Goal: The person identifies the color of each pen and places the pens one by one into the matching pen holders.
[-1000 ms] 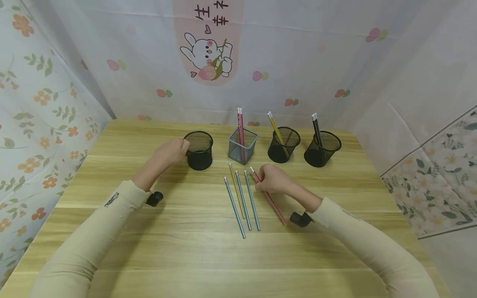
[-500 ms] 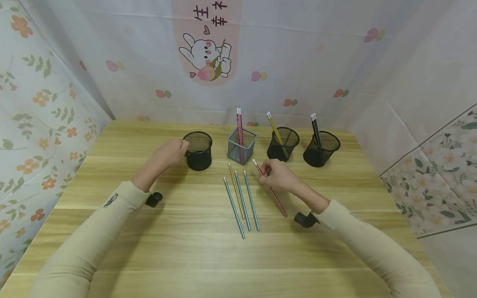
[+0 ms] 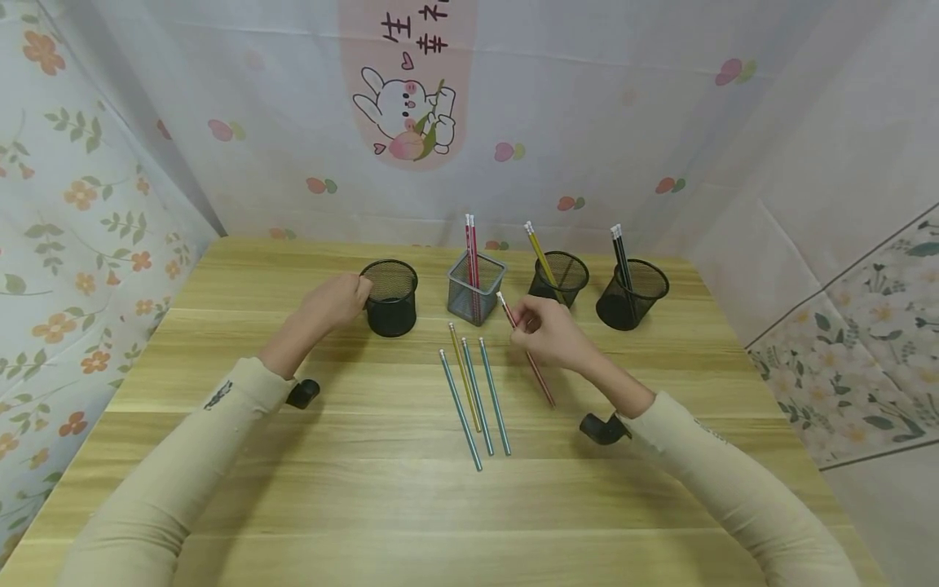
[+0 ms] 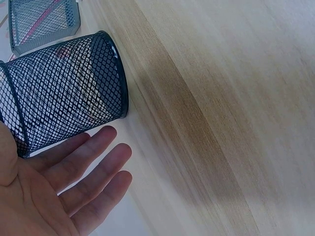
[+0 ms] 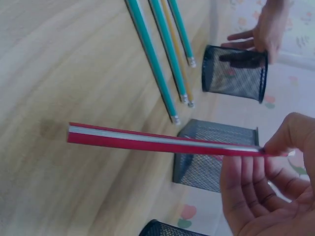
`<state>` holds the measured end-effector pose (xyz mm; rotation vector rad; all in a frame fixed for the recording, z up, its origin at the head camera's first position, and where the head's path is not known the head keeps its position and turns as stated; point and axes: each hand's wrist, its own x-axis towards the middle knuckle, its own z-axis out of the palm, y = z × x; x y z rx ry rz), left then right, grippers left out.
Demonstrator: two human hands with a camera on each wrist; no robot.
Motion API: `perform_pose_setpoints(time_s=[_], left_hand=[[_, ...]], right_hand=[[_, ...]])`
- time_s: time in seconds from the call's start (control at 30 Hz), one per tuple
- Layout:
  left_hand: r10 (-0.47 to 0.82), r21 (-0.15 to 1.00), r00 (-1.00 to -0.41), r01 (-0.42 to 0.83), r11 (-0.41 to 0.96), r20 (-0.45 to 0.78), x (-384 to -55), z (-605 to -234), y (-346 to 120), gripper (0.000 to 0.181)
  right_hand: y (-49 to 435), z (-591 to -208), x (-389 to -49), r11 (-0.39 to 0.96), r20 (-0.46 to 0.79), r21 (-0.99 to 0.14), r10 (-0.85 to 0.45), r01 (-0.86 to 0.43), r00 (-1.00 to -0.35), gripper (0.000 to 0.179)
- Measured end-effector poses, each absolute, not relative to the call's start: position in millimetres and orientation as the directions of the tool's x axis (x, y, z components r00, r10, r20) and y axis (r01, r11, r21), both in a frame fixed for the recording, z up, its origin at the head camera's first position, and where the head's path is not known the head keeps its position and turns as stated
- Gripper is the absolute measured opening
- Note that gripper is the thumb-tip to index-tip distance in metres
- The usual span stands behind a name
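Observation:
My left hand (image 3: 336,302) pinches the rim of a round black mesh pencil cup (image 3: 392,319) at its left side, other fingers loosely spread beside the wall (image 4: 64,93). With thumb and fingertips my right hand (image 3: 553,333) holds a red pencil (image 5: 162,141) near its eraser end; the pencil slants, its lower end toward me. Just beyond the eraser stands a square grey mesh holder (image 3: 469,306) with red pencils (image 3: 473,253) in it. Left of the held pencil, three teal pencils (image 3: 495,397) and one yellow pencil (image 3: 464,371) lie on the table.
To the right stand two more round black mesh cups, one with yellow pencils (image 3: 541,254), the other (image 3: 634,310) with black pencils (image 3: 622,254). A printed cloth (image 3: 293,106) hangs behind the wooden table (image 3: 411,514).
My right hand has lifted the red pencil and moved it away from me, toward the square holder. My left hand stays at the black cup's rim.

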<state>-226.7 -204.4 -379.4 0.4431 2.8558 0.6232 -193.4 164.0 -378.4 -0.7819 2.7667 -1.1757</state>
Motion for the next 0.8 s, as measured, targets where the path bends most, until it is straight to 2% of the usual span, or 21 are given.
perform_pose_setpoints(time_s=[0.53,0.8], left_hand=[[0.317,0.462,-0.939,0.224,0.858,-0.134,-228.1,-378.6,-204.6,0.038],[0.312,0.460,-0.940,0.220,0.860,-0.135,-227.5,-378.8,-204.8,0.038]], right_hand=[[159.7,-366.9,-197.5,0.400,0.371,-0.732,-0.445,-0.551,-0.815,0.015],[142.4,-328.9,-175.1,0.318,0.458,-0.741,-0.406,-0.592,-0.791,0.015]])
